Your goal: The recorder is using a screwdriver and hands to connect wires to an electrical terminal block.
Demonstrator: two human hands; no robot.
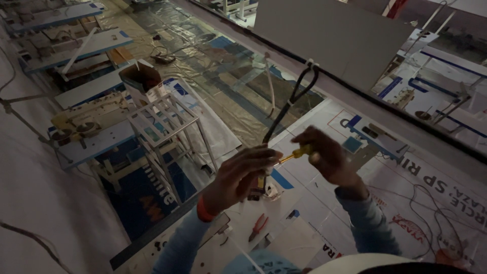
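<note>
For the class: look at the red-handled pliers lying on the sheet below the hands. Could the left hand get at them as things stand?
Probably not at once. The pliers lie open and uncovered just below, but the left hand is closed on the black cable and would have to let go first.

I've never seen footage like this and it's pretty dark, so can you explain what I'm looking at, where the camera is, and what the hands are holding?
There is no machine here: these are a person's two bare hands, filmed by a camera worn on their head and looking down. The left hand grips the end of a black cable that loops up to a grey panel. The right hand holds a yellow-handled screwdriver, its tip pointing at the cable end. Below them is a work surface covered with printed sheets, with red-handled pliers and thin wires lying on it. To the left stands a metal frame rack.
</note>
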